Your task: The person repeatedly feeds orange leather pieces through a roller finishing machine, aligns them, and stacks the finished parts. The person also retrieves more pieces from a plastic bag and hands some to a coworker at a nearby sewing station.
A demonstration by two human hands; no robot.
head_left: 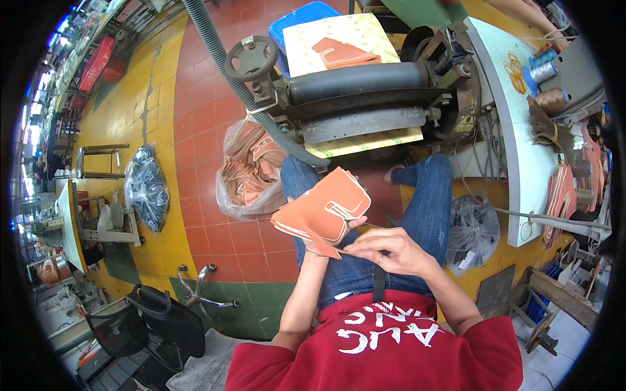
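Holding flat orange pieces above the lap, the left hand has its fingers around them. The right hand has its fingers pinching one edge. A clear bag holds more.

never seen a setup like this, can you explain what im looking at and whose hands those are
There's one picture, from a fisheye camera worn on the head, looking down, so straight edges bend. No robot here: these are the wearer's own bare hands. The left hand holds a stack of flat orange pieces; the right hand has its fingers at the stack's lower corner. Ahead is a machine with a dark roller. Beyond the roller, more pieces lie on a pale yellow board. A clear bag holds many others.
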